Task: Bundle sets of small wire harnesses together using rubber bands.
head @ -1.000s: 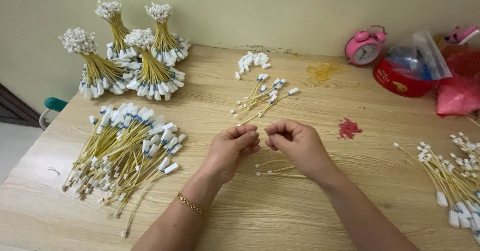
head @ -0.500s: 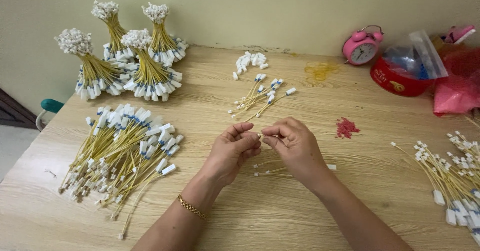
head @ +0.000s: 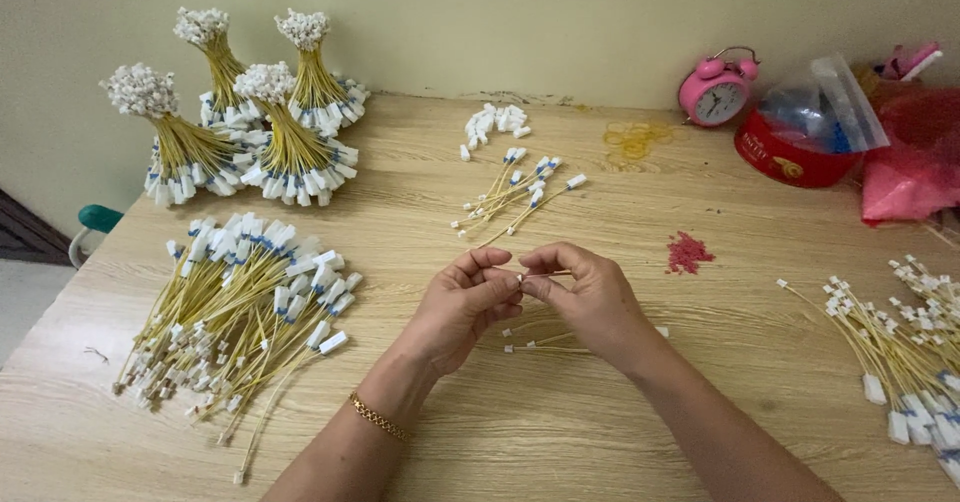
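Note:
My left hand [head: 462,305] and my right hand [head: 590,298] meet fingertip to fingertip over the middle of the wooden table [head: 560,432]. Between them they pinch a thin yellow wire [head: 545,275] with a small white end piece. Two or three more yellow wires [head: 540,343] lie on the table right under my hands. A small loose group of yellow wires with white plugs [head: 515,197] lies just beyond my hands, and a little heap of white plugs [head: 492,125] sits farther back.
A big flat pile of finished wires [head: 240,312] lies at the left, with several tied upright bundles [head: 245,127] behind it. Another wire pile [head: 900,347] is at the right edge. Behind: pink alarm clock [head: 714,93], red tin [head: 790,152], red bits [head: 688,253], yellow rubber bands [head: 632,142].
My hands stay together at the table's middle, the fingers shifting slightly on the wire. The view has drifted a little; nothing else moved.

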